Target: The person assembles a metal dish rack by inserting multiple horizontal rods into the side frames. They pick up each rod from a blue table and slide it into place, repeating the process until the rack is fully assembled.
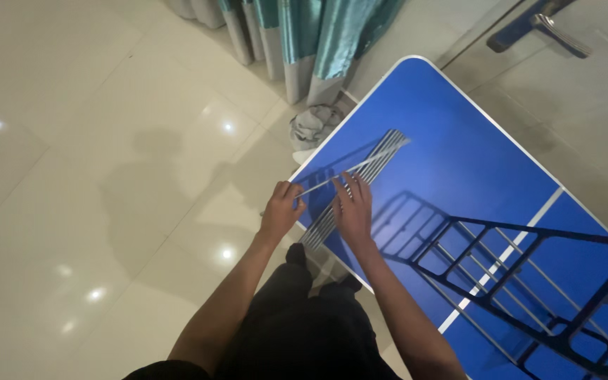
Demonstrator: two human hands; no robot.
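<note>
Two hands work at the near edge of the blue worktop [459,169]: the left hand [280,210] has its grip clamped on one thin metal rod [350,171], lifted off the bundle of rods [360,184]. The right hand [353,209] lies flat on that bundle, fingers apart, beside a black metal rack [529,281].

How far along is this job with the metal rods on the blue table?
Early, it seems. Done: little shows; a black frame already lies on the blue table. In hand: the left hand pinches one thin rod lifted off the bundle of rods, which the right hand presses down. Left: the bundle's other rods lie together, not yet taken up.
</note>
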